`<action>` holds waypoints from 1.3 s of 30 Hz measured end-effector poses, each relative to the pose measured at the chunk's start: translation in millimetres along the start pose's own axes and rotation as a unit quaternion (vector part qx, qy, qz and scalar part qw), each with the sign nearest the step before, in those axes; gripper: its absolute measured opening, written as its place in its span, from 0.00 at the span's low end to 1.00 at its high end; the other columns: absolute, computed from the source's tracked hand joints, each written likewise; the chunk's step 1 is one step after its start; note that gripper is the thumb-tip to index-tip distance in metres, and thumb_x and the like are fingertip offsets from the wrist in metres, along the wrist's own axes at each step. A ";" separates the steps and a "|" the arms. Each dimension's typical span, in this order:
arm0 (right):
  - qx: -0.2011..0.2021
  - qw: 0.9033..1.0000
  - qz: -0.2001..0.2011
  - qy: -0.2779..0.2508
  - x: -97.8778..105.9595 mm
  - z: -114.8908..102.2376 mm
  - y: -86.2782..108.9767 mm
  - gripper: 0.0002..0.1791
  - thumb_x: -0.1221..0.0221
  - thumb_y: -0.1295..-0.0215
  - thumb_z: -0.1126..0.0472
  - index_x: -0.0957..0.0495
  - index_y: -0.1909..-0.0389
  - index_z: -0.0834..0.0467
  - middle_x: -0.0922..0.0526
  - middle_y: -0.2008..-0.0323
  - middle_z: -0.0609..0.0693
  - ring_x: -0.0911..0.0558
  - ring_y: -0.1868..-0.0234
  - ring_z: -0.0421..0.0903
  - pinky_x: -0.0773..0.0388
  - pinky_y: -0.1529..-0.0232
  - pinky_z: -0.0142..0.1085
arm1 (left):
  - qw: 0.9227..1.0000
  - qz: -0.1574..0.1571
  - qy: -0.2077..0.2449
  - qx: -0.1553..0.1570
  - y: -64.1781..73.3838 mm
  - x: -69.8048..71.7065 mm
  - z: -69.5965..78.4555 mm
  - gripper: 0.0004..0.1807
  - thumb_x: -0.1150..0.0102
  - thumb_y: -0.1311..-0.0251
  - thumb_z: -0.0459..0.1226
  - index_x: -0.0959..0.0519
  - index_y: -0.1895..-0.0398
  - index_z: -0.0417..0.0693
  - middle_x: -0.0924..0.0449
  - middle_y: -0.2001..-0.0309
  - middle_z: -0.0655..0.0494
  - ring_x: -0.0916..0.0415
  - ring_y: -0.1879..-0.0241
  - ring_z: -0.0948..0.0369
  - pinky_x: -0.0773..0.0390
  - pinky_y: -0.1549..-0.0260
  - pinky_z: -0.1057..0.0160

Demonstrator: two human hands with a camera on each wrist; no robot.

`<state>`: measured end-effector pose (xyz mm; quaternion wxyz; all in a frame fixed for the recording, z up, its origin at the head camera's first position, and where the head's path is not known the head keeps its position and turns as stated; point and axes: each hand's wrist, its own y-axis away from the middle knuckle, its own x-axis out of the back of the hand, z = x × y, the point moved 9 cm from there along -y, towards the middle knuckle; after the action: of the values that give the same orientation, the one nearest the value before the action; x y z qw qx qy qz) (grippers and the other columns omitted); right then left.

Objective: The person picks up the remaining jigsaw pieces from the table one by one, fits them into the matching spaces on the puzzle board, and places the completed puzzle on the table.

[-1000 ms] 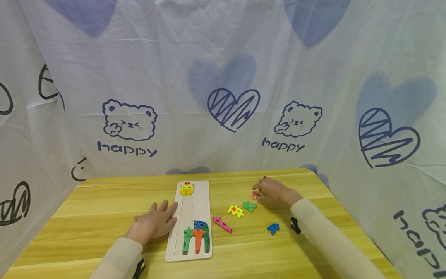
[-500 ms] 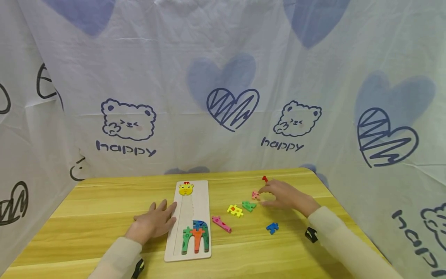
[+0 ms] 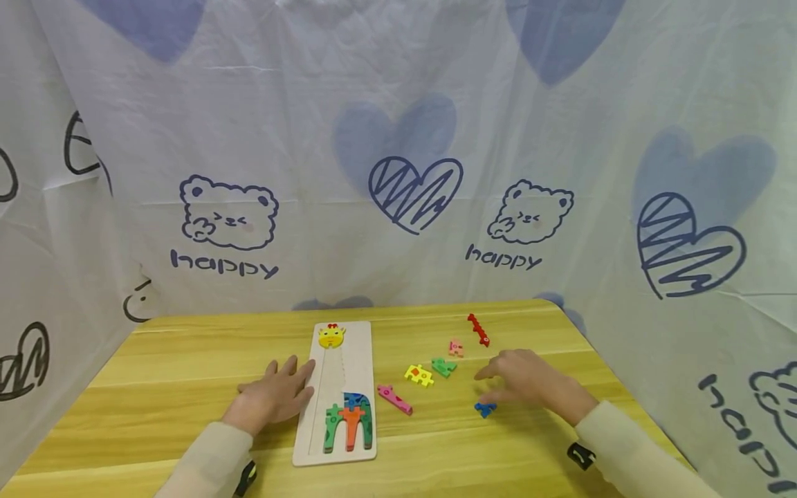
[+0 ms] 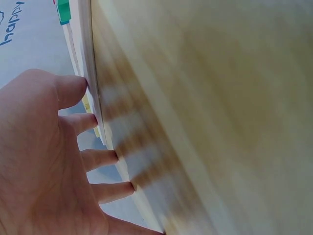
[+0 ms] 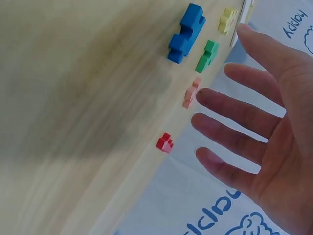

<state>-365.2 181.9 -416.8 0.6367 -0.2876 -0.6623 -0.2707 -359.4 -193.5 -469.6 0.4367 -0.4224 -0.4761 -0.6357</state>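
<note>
My left hand lies with fingers spread at the left edge of a white giraffe puzzle board; thumb and fingertips reach its rim in the left wrist view. On the board sit a yellow giraffe head and joined green, orange and blue leg-and-body pieces. My right hand hovers over the table on the right, fingers loosely extended and holding nothing. Its thumb overlaps a blue puzzle piece in the head view. In the right wrist view this blue piece lies apart from the fingers.
Loose puzzle pieces lie between board and right hand: a magenta piece, a yellow piece, a green piece and a pink piece. A long red piece lies farther back. A printed curtain hangs behind the table.
My right hand has left the pink and red pieces and moved right and nearer, toward the blue piece. The red piece is now fully uncovered. My left hand stays in place.
</note>
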 end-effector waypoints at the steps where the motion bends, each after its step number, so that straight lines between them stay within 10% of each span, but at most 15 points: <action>1: -0.002 1.000 0.000 -0.001 -0.7 -0.6 1.4 0.22 0.32 0.37 0.41 0.11 0.51 0.51 0.08 0.55 0.44 0.10 0.57 0.45 0.12 0.55 0.43 | 1.000 0.000 0.001 0.000 0.1 -0.1 0.0 0.33 0.57 0.21 0.52 0.43 0.18 0.53 0.49 0.19 0.36 0.51 0.23 0.25 0.44 0.49 0.08; 16: 0.025 0.999 0.032 0.037 -19.2 -13.9 4.4 0.16 0.30 0.41 0.37 0.14 0.69 0.45 0.17 0.75 0.36 0.32 0.77 0.29 0.38 0.78 0.27 | 1.000 -0.001 -0.003 0.005 -2.1 -1.7 -1.3 0.34 0.56 0.22 0.53 0.43 0.18 0.55 0.48 0.18 0.37 0.51 0.23 0.25 0.43 0.49 0.09; 39: 0.051 0.996 0.020 -0.066 -28.9 -15.2 2.2 0.15 0.32 0.34 0.47 0.12 0.51 0.49 0.16 0.56 0.42 0.21 0.59 0.34 0.18 0.57 0.31 | 1.000 0.003 -0.005 0.002 -1.5 -1.6 -1.4 0.33 0.57 0.22 0.52 0.43 0.18 0.54 0.48 0.19 0.37 0.50 0.23 0.26 0.43 0.50 0.08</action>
<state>-352.5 171.3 -445.0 0.6103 -0.2857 -0.7101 -0.2043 -360.6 -194.3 -471.7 0.4372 -0.4265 -0.4782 -0.6311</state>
